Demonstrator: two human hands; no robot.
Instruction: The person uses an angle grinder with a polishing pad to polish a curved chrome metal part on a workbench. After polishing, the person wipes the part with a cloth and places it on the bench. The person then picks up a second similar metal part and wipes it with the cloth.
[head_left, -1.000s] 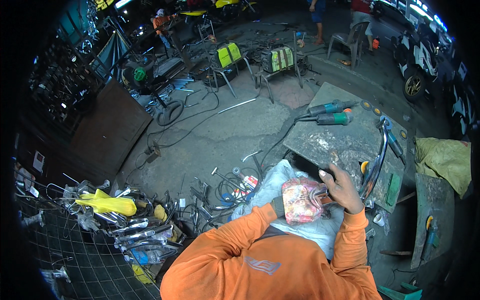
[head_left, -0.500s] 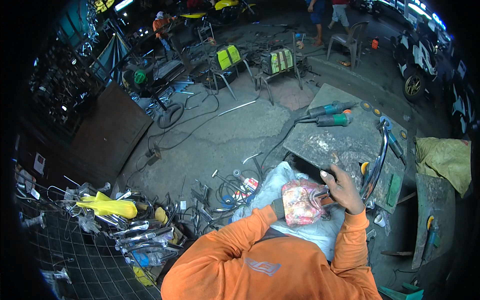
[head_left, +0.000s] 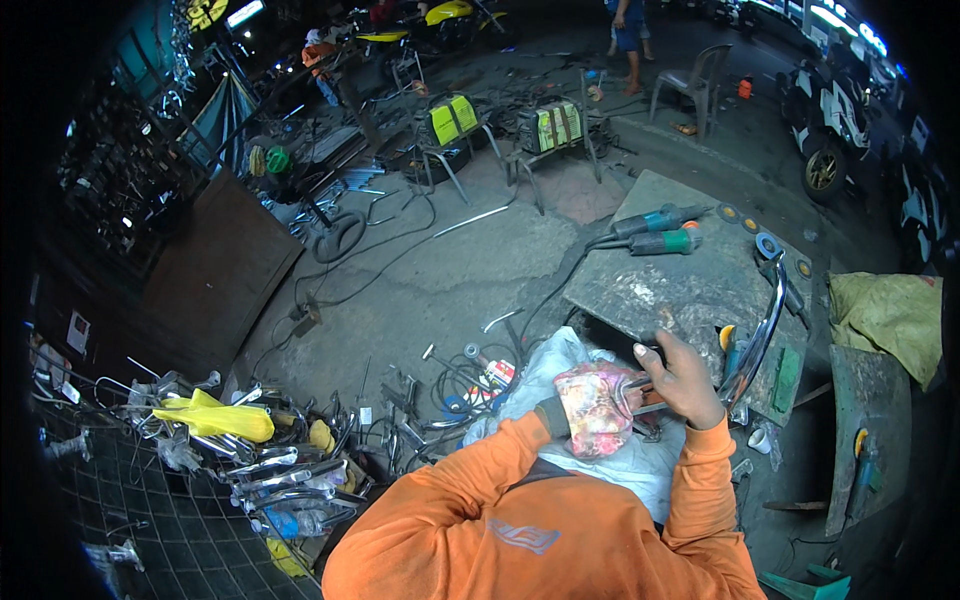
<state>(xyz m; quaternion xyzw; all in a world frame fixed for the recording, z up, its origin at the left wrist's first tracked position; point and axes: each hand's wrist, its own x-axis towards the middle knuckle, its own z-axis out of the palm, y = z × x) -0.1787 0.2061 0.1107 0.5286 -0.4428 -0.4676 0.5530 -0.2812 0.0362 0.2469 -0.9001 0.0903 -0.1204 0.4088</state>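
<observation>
A stained pink-and-white patterned cloth (head_left: 595, 405) is bunched above my lap. My left hand, with a grey glove cuff (head_left: 551, 418) at the wrist, is closed on this cloth, which hides its fingers. A bent chrome pipe (head_left: 765, 345) curves down from the worktable toward my bare right hand (head_left: 688, 382). That hand is curled at the pipe's lower part, thumb and a finger pointing up, its other fingers mostly hidden. Brownish metal shows between the right hand and the cloth. Pale plastic sheeting (head_left: 655, 480) covers my lap.
On the metal-topped worktable (head_left: 620, 285) lie angle grinders (head_left: 665, 241) and several discs (head_left: 728, 213). Chrome tubes and a yellow part (head_left: 215, 415) are heaped at left. Cables (head_left: 345, 260) cross the floor. Two welding machines (head_left: 553, 126) stand on stools beyond; people stand farther back.
The cloth and my left hand have shifted slightly left. My right hand has tilted a little, and the chrome pipe has swung slightly to the right. A person in the background has moved left.
</observation>
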